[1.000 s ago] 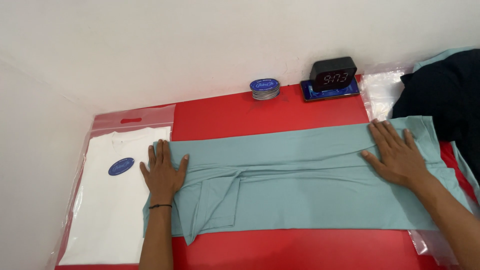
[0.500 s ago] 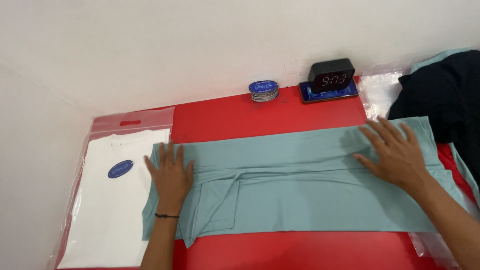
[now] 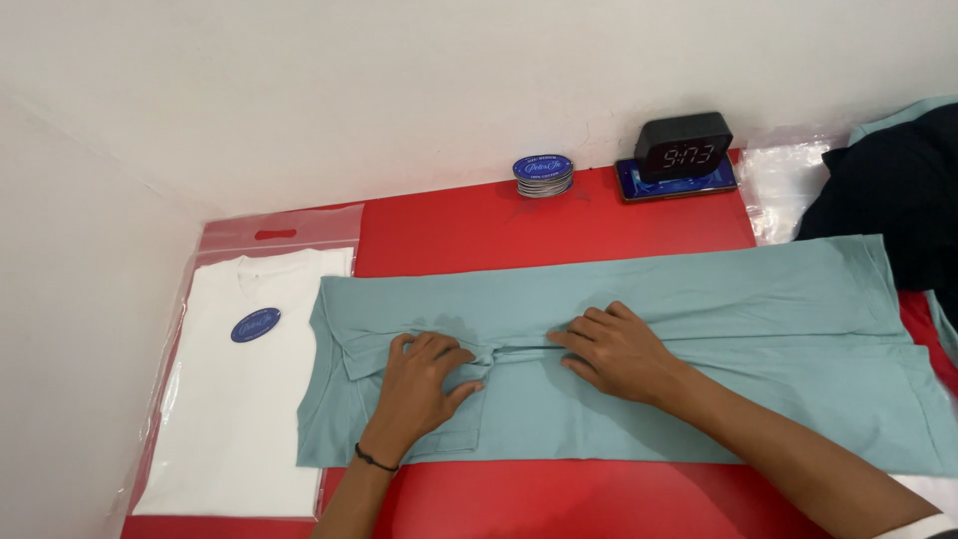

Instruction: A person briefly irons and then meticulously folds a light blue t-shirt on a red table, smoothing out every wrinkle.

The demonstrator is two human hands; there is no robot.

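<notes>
A teal shirt (image 3: pixel 758 329) lies folded into a long strip across the red table (image 3: pixel 559 230). My left hand (image 3: pixel 424 377) rests palm down on its left part, fingers spread, a dark band around the wrist. My right hand (image 3: pixel 617 351) presses flat on the cloth at the middle, fingertips pointing left. The two hands sit close together, with a small bunched fold of the cloth between them. Neither hand grips anything.
A white shirt in a clear bag (image 3: pixel 244 389) lies at the left, partly under the teal shirt's end. A stack of round blue stickers (image 3: pixel 544 175) and a black digital clock (image 3: pixel 684 150) stand by the wall. Dark clothing (image 3: pixel 898 200) and clear plastic lie at the right.
Both hands have slid inward from the shirt's two ends to its middle. The cloth is smoother at the ends and slightly bunched between the hands.
</notes>
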